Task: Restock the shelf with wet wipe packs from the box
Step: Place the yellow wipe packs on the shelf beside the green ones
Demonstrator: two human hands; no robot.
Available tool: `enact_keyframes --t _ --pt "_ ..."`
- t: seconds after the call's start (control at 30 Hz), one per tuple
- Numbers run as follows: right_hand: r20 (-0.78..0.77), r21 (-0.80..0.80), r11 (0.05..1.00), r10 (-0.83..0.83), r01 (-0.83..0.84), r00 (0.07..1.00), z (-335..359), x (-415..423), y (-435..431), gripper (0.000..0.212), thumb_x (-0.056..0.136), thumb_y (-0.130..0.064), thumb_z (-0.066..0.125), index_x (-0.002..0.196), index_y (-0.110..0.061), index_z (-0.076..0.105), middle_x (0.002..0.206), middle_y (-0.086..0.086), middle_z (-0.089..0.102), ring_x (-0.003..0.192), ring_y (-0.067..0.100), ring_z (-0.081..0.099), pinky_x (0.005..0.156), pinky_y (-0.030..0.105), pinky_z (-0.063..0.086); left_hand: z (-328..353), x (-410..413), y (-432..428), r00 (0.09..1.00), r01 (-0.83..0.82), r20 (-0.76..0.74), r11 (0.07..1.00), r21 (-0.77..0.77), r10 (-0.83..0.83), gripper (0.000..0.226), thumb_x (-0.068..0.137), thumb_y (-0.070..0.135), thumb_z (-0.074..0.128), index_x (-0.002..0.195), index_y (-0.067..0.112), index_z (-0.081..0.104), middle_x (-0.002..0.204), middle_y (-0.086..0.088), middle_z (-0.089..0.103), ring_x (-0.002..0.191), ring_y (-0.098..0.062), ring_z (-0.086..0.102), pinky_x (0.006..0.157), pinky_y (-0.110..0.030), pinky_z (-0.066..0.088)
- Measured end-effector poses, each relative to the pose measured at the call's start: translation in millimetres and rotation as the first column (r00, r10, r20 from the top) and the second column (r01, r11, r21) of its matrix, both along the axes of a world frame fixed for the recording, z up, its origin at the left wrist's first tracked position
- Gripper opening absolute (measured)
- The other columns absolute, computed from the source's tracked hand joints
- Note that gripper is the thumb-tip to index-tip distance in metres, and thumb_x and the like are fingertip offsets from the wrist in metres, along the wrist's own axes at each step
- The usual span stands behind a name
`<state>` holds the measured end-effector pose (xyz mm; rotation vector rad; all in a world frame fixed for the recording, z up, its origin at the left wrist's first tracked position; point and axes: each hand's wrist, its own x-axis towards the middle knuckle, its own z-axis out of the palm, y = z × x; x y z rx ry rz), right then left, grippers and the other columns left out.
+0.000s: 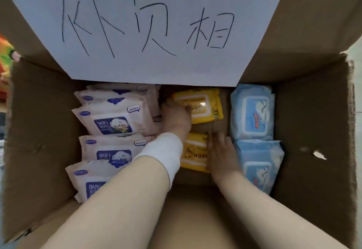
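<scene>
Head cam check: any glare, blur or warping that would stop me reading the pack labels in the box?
Head view: wide-angle warp bows the box walls; light is flat, no strong glare; the paper sheet shades the box's far end; left hand and right hand look slightly soft; big print on the yellow pack and pink packs reads, small print does not.

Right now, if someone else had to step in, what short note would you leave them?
Left hand: on the far yellow wet wipe pack; grip unclear.
Right hand: fingers straight along the near yellow wet wipe pack.
Both packs lie in the brown cardboard box, between pale pink baby wipe packs and blue wipe packs.
Done: cannot tell; no pack is lifted.
To do: carry packs to the shelf, not in view.
</scene>
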<state>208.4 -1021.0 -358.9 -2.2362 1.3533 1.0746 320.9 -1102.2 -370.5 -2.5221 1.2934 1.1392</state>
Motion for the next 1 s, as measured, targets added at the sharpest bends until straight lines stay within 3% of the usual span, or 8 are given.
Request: enact_keyframes --t 0.1,0.23,0.37,0.5,0.6,0.77,0.9,1.0 --pt "-0.013 -0.003 0.999 -0.045 0.045 0.999 -4 2 2 0.059 0.097 -0.025 0.036 0.142 0.006 0.013 0.137 0.020 0.038 0.123 0.034 0.033 0.100 0.039 0.032 -3 0 -11 0.980 -0.200 -0.030 0.978 -0.064 0.199 0.076 0.088 0.028 0.059 0.140 -0.003 0.013 0.143 -0.023 0.030 0.133 -0.035 0.029 0.108 -0.036 0.023" --pt "0.076 0.077 0.975 -0.213 0.207 0.974 7 5 0 0.038 0.094 -0.019 0.044 0.128 -0.003 0.041 0.129 0.018 0.046 0.118 0.033 0.036 0.097 0.037 0.033 -3 12 -22 0.994 -0.106 -0.009 0.994 0.029 0.106 0.074 0.081 0.039 0.067 0.135 0.002 0.033 0.140 -0.017 0.041 0.130 -0.031 0.038 0.104 -0.033 0.031" --pt "0.263 0.174 0.940 -0.331 0.293 0.906 26 7 13 0.046 0.084 -0.036 0.062 0.120 -0.009 0.053 0.122 0.012 0.052 0.116 0.030 0.038 0.095 0.036 0.034 14 21 -23 0.930 -0.191 -0.307 0.980 0.058 0.200 0.066 0.069 0.034 0.079 0.123 0.004 0.054 0.130 -0.012 0.057 0.120 -0.027 0.053 0.100 -0.035 0.044" --pt "0.366 0.320 0.654 -0.753 0.686 0.547 52 0 30 0.047 0.071 -0.039 0.076 0.108 -0.015 0.059 0.105 0.001 0.051 0.100 0.022 0.054 0.075 0.025 0.040 38 22 -9 0.932 -0.148 -0.337 0.989 -0.005 0.138 0.061 0.064 0.029 0.083 0.115 0.004 0.060 0.119 -0.012 0.064 0.110 -0.028 0.059 0.095 -0.039 0.048" --pt "0.401 0.387 0.446 -0.870 0.807 0.289 71 -13 36 0.033 0.067 -0.028 0.081 0.084 -0.022 0.054 0.073 -0.008 0.052 0.076 0.020 0.057 0.059 0.023 0.032 55 23 8 0.935 -0.118 -0.343 0.991 -0.069 0.088 0.052 0.068 0.026 0.080 0.112 0.007 0.061 0.113 -0.011 0.066 0.104 -0.026 0.061 0.088 -0.032 0.048" --pt "0.444 0.473 0.367 -0.884 0.801 0.143 118 -46 32 0.026 0.071 -0.025 0.080 0.086 -0.022 0.059 0.074 -0.011 0.061 0.070 0.009 0.056 0.058 0.020 0.039 115 41 40 0.906 -0.166 -0.416 0.971 -0.173 0.080 0.049 0.076 0.028 0.073 0.118 0.014 0.055 0.111 -0.002 0.063 0.103 -0.019 0.059 0.080 -0.026 0.045" --pt "0.395 0.635 0.275 -0.919 0.722 0.002 181 -66 40 0.012 0.078 -0.025 0.074 0.084 -0.023 0.065 0.080 -0.009 0.070 0.077 0.010 0.066 0.056 0.011 0.049 194 66 69 0.877 -0.287 -0.463 0.913 -0.290 0.129 0.031 0.078 0.031 0.071 0.103 0.025 0.055 0.094 0.008 0.062 0.089 -0.009 0.059 0.074 -0.020 0.045" --pt "0.318 0.738 0.201 -0.946 0.644 -0.070 231 -73 52 0.024 0.079 -0.027 0.071 0.100 -0.019 0.065 0.096 0.003 0.073 0.092 0.021 0.069 0.077 0.029 0.058 261 88 97 0.828 -0.426 -0.525 0.831 -0.356 0.199 0.026 0.079 0.039 0.068 0.100 0.029 0.055 0.087 0.017 0.061 0.083 0.002 0.058 0.060 -0.006 0.045"
